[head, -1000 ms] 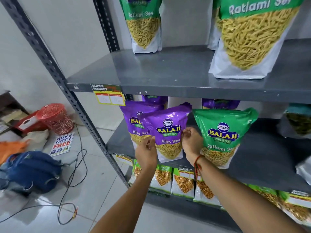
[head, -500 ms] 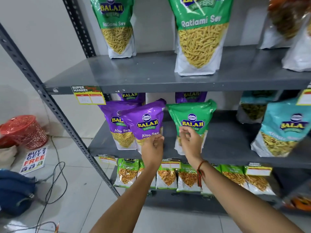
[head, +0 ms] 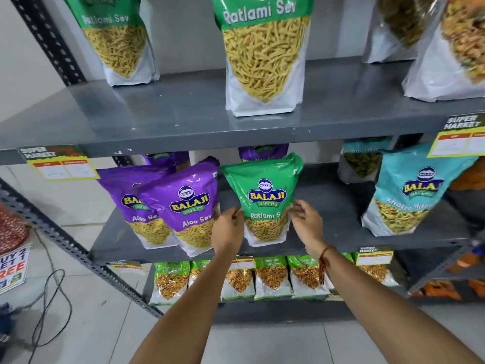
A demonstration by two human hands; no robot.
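Observation:
A green Balaji Ratlami Sev bag (head: 265, 198) stands upright on the grey middle shelf (head: 328, 232). My left hand (head: 227, 231) is at the bag's lower left edge and pinches it with curled fingertips. On the other side, my right hand (head: 305, 224) has loosely spread fingers just touching the lower right edge. A red thread is tied round that wrist. Two purple Aloo Sev bags (head: 190, 206) lean together just left of the green bag.
A teal Khatta Mitha bag (head: 409, 195) stands to the right on the same shelf. Large Ratlami Sev bags (head: 263, 56) sit on the upper shelf, small snack packs (head: 273, 278) on the lower one. Left on the floor are a cable (head: 52, 300), a red basket (head: 10, 227) and a sign.
Both hands left the front purple Aloo Sev bag and moved right to flank the green Ratlami Sev bag. The view has shifted right and closer to the shelves.

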